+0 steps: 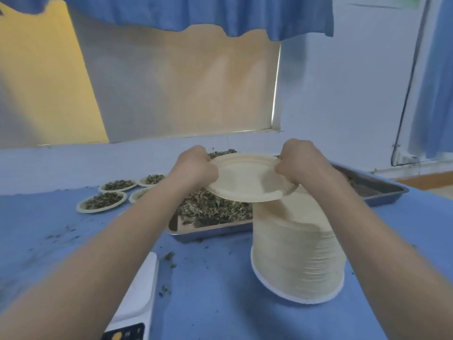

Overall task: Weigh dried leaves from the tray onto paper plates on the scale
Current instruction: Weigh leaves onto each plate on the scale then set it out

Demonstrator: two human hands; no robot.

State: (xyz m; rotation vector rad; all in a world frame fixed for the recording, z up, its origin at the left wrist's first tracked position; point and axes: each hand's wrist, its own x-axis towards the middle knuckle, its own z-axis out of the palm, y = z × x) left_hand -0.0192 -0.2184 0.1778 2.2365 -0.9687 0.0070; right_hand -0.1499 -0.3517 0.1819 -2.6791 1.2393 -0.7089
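Note:
A cream paper plate is held tilted just above a tall stack of paper plates. My left hand pinches the plate's left rim and my right hand pinches its right rim. Behind them a metal tray holds a heap of dried leaves. The white scale lies at the lower left, partly hidden under my left forearm, with nothing visible on its platform.
Several paper plates filled with leaves sit at the left on the blue table cover. Leaf crumbs are scattered over the cover. A wall and a window with a blue curtain rise behind the table.

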